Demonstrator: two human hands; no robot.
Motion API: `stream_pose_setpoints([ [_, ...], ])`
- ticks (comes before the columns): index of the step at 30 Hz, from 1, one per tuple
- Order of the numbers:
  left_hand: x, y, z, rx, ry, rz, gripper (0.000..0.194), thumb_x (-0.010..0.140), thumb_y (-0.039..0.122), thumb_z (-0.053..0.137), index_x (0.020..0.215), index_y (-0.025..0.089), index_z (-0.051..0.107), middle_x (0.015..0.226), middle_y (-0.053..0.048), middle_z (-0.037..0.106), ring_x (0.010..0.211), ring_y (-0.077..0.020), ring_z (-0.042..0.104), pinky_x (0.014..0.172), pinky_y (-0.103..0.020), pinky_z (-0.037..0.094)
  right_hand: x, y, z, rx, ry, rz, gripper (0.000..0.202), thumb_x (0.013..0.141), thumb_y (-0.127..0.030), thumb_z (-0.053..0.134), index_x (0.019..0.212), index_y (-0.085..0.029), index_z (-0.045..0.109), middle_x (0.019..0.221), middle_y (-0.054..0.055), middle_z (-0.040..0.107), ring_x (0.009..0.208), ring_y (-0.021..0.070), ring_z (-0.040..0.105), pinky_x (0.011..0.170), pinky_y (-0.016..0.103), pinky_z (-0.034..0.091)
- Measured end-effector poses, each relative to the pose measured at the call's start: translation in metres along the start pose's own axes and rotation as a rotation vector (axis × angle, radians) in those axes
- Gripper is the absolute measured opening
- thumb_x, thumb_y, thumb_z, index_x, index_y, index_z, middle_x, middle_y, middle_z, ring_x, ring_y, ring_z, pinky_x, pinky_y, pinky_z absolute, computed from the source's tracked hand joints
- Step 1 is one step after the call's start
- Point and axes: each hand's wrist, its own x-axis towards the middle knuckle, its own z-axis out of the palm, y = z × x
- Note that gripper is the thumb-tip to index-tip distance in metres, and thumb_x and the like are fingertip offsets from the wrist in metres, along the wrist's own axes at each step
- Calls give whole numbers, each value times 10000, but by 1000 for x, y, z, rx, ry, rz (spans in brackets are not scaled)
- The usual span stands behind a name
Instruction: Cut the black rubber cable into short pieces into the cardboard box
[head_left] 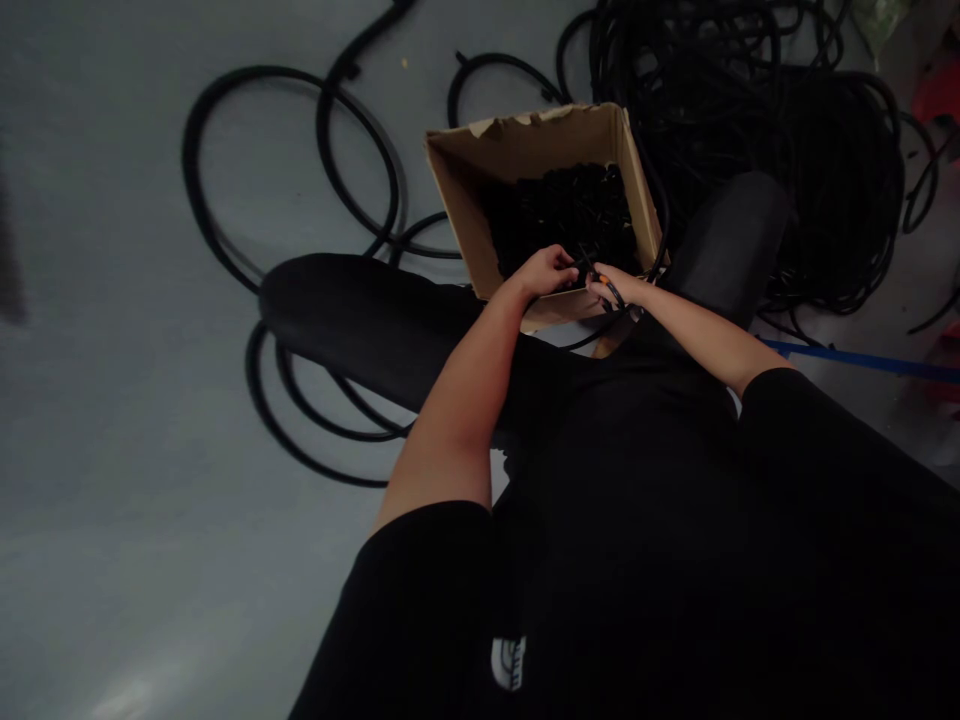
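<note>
Cardboard box [461, 205], top open and rim ragged, stands between the two legs [352, 310] of a seated person in black. Inside, a heap of small black pieces [559, 205], too dark to tell apart. Both hands are at the box's near edge, close to each other. Left hand [550, 272]: fingers bent, thumb close to the fingertips, a dark bit showing there; cannot tell whether it is gripped. Right hand [616, 285]: fingers curled round the scissors [604, 281], a touch of orange on the handles, blades pointing toward the box's inside. Spread of the blades not readable.

Black tubing in quantity. Loose loops [262, 72] lie on the grey floor [112, 450] to the left, some passing beneath the left leg. Large tangled pile [832, 170] to the right, beyond the right leg. Blue strip [862, 358] runs to the right edge, below the pile; red items [937, 92], partly cut off, farther up.
</note>
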Motion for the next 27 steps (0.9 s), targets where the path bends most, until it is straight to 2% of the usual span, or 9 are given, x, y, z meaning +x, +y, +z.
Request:
stream_pose_setpoints([
  [7, 0, 1, 0, 33, 44, -15, 309, 925, 56, 839, 999, 238, 600, 838, -5, 753, 857, -216, 771, 1048, -434, 693, -11, -16, -6, -71, 24, 60, 205, 1146, -137, 665, 1018, -256, 558, 686, -75, 604, 619, 151, 617, 648, 220, 474],
  [15, 12, -14, 1, 31, 35, 11, 328, 955, 51, 827, 1013, 249, 571, 827, 13, 737, 792, -178, 729, 903, -324, 628, -18, -30, -12, -245, 66, 69, 167, 1197, -213, 671, 1032, -213, 652, 748, -31, 635, 724, 180, 645, 801, 279, 498],
  [20, 13, -15, 1, 85, 29, -11, 258, 992, 55, 771, 1004, 243, 595, 807, 0, 742, 764, -175, 716, 842, -308, 576, -14, -30, -14, -337, 79, 58, 250, 1164, -233, 711, 922, -214, 648, 816, 6, 659, 835, 193, 646, 821, 287, 445],
  [24, 12, -14, 0, 89, 31, -2, 287, 951, 80, 835, 996, 247, 606, 804, -1, 741, 793, -196, 734, 903, -336, 607, -9, -24, -13, -390, 90, 28, 225, 1119, -232, 738, 907, -195, 674, 922, 43, 716, 911, 197, 637, 828, 296, 414],
  [27, 11, -13, 0, 84, 41, -9, 305, 946, 54, 828, 985, 246, 595, 822, 1, 740, 798, -194, 732, 942, -352, 618, -8, -21, -14, -394, 91, 12, 210, 1105, -226, 737, 905, -187, 684, 899, 32, 699, 896, 188, 619, 827, 297, 417],
])
